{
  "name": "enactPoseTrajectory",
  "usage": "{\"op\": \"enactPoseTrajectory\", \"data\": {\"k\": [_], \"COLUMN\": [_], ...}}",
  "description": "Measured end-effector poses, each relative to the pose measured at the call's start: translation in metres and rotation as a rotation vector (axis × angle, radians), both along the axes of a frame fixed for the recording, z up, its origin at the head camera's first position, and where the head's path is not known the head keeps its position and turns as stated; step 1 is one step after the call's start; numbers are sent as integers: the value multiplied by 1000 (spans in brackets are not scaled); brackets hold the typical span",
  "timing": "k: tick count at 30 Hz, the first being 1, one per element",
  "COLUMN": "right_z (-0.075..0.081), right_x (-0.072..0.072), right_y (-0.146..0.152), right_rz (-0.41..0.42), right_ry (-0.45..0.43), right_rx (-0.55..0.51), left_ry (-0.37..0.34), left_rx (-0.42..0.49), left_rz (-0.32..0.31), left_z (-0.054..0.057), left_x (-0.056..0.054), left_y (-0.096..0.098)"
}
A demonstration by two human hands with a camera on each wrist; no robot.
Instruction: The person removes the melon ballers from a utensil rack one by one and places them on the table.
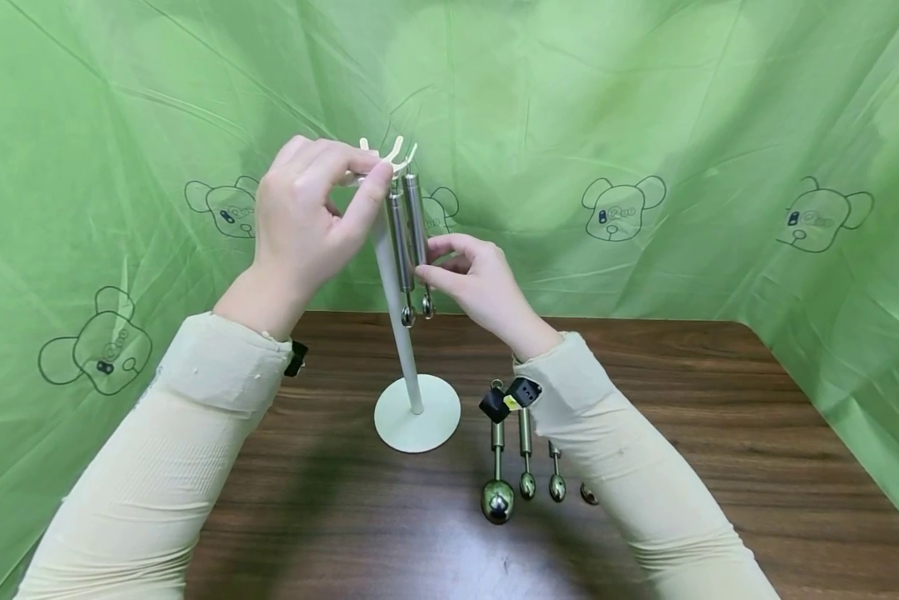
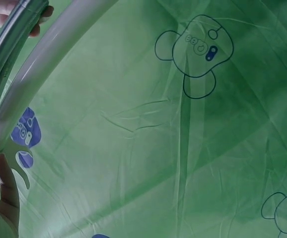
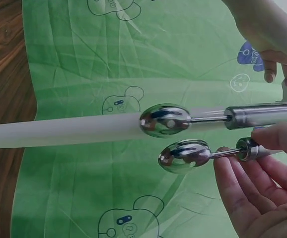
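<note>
On the table, the white stand is pinched at its top by the left hand, presumably for steadiness. Below that, a steel spoon is pinched low on its handle by the right hand, seemingly for control, beside a second spoon; other spoons are laid right of the stand's base.

The pole slopes to the hooks, which the left fingers touch. Beside it are two handles, with the right fingers at their upper end. Behind is green cloth with bear drawings.
</note>
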State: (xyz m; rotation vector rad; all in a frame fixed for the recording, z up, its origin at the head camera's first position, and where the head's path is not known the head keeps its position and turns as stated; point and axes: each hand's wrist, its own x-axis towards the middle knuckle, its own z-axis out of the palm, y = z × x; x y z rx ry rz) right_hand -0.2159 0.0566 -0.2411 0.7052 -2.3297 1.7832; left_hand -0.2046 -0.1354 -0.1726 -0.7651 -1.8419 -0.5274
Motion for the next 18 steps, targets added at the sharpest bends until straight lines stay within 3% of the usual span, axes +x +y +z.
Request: {"op": "enactPoseTrajectory", "data": {"k": [18], "right_z": [11], "right_x": [-1], "right_y": [9], "right_rz": [3], "right_ry": [-20], "right_rx": [24], "left_ry": [-3], "left_rx": [-9], "left_rz": [-2], "left_z": [-1], "left_x": [1], "left_y": [1]}}
